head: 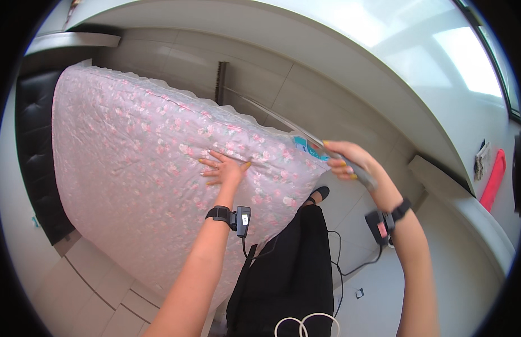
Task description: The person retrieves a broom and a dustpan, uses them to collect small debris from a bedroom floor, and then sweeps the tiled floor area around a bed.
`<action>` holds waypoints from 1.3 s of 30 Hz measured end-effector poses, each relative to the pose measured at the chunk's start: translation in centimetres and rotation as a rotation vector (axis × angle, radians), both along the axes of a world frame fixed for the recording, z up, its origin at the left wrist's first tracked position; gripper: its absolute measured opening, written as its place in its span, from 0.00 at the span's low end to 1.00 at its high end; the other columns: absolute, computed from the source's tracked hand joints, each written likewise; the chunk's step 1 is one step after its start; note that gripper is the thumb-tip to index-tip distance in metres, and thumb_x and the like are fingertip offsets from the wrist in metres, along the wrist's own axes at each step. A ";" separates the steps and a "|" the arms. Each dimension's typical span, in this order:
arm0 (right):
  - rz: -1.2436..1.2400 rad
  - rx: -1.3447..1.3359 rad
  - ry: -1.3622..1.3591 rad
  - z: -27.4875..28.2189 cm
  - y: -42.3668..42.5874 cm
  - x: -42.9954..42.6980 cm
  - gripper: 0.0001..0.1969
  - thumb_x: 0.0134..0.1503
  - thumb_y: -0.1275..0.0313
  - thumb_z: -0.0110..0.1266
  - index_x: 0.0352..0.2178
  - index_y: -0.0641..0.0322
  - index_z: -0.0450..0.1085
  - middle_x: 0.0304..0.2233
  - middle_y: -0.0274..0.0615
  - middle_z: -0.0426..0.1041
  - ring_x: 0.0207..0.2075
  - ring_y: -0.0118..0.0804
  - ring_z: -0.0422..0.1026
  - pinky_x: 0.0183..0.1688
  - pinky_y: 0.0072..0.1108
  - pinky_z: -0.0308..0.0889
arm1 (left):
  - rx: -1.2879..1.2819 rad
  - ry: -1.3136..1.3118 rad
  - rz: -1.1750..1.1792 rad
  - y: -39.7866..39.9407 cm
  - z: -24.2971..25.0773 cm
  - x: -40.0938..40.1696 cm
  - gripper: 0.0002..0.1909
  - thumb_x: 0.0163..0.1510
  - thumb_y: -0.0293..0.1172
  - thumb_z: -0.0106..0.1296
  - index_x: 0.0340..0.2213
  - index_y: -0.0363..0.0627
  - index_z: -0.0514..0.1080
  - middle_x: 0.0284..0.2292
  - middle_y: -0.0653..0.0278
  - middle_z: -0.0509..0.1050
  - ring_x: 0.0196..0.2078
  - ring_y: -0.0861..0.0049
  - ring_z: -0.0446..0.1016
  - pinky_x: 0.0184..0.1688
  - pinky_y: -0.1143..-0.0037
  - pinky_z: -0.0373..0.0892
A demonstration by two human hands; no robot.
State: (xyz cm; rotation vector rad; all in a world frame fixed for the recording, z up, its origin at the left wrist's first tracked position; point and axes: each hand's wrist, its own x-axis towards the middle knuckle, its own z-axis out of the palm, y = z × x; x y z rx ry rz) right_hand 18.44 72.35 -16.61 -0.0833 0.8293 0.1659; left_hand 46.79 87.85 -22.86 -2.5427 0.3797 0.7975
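Note:
My left hand (223, 169) lies flat, fingers spread, on a pink floral bed cover (151, 181). My right hand (349, 160) is closed around the grey handle of a long-handled floor broom or squeegee (281, 121), just beyond the bed's right-hand corner. The pole slants up and left along the scalloped edge of the bed cover. Its dark, bristled head (221, 83) stands on the tiled floor beside the bed. Near my right hand, a teal packet or cloth (309, 148) lies at the edge of the cover; which of the two cannot be told.
A black tufted headboard (35, 156) stands at the far left. The tiled floor (319, 92) runs between the bed and a pale wall ledge (395, 101). A pink-red object (494, 181) lies at the right. Cables (340, 269) hang by my black-trousered legs.

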 end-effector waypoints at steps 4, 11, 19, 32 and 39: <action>0.110 -0.004 -0.016 -2.3 -3.1 2.2 0.08 0.60 0.64 0.40 0.29 0.53 0.58 0.11 0.29 0.57 0.08 0.19 0.52 0.07 0.12 0.45 | -0.002 0.037 0.019 -0.5 0.0 0.0 0.70 0.33 0.56 0.63 0.57 0.44 0.20 0.56 0.35 0.17 0.58 0.28 0.29 0.51 0.38 0.43; 0.237 -0.087 0.072 -1.4 -3.5 -4.3 0.21 0.60 0.67 0.38 0.55 0.52 0.53 0.11 0.28 0.56 0.08 0.19 0.53 0.08 0.12 0.48 | 0.019 -0.022 0.035 0.0 0.0 0.5 0.71 0.31 0.57 0.64 0.57 0.42 0.23 0.56 0.34 0.20 0.58 0.29 0.30 0.51 0.39 0.42; 0.207 -0.123 0.198 2.1 -2.3 -15.4 0.22 0.60 0.68 0.36 0.57 0.53 0.50 0.10 0.29 0.56 0.08 0.18 0.52 0.07 0.11 0.49 | 0.009 0.008 0.027 -0.2 0.0 -0.1 0.70 0.33 0.57 0.63 0.57 0.43 0.21 0.56 0.35 0.19 0.58 0.29 0.29 0.52 0.39 0.42; 0.039 -0.053 0.230 1.2 6.3 -28.7 0.22 0.59 0.69 0.39 0.56 0.52 0.53 0.10 0.31 0.55 0.07 0.20 0.52 0.07 0.12 0.49 | -0.089 -0.206 -0.164 2.8 0.9 -3.7 0.49 0.45 0.57 0.52 0.59 0.54 0.38 0.60 0.48 0.34 0.56 0.32 0.47 0.51 0.42 0.50; 0.003 -0.126 0.309 3.0 11.1 -35.4 0.22 0.59 0.71 0.39 0.56 0.51 0.52 0.11 0.31 0.56 0.07 0.20 0.52 0.07 0.12 0.50 | -0.185 -0.089 -0.301 5.6 -0.8 -11.3 0.41 0.51 0.57 0.43 0.59 0.56 0.42 0.60 0.48 0.35 0.54 0.30 0.49 0.47 0.42 0.56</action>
